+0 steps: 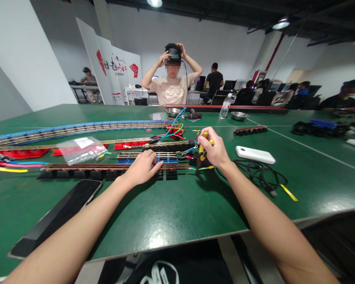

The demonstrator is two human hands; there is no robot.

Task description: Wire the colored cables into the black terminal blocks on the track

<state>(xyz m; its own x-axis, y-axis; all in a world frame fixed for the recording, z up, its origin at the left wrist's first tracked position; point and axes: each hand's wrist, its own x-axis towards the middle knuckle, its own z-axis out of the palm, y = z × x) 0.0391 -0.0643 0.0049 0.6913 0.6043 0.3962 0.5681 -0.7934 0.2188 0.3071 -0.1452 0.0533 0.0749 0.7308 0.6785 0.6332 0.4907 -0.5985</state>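
My left hand point(143, 167) lies across the brown conductor rail point(91, 169) in its black holders, its thumb stretched apart from the fingers. Its fingertips rest by a short blue holder strip point(124, 160) with copper-coloured rails. My right hand point(215, 148) is closed round the yellow handles of a pair of pliers point(201, 152). The dark jaws point down beside the brown rail's right end, close to green and yellow wire ends point(208, 168). Whether the jaws grip a wire cannot be made out.
Behind lie red holders point(130, 145), a long blue rail strip point(77, 129) and a plastic bag point(81, 151). A phone point(59, 215) lies near left. A white power bank point(255, 154) and black cable point(260, 175) lie right. Across the table a person point(173, 88) touches their headset.
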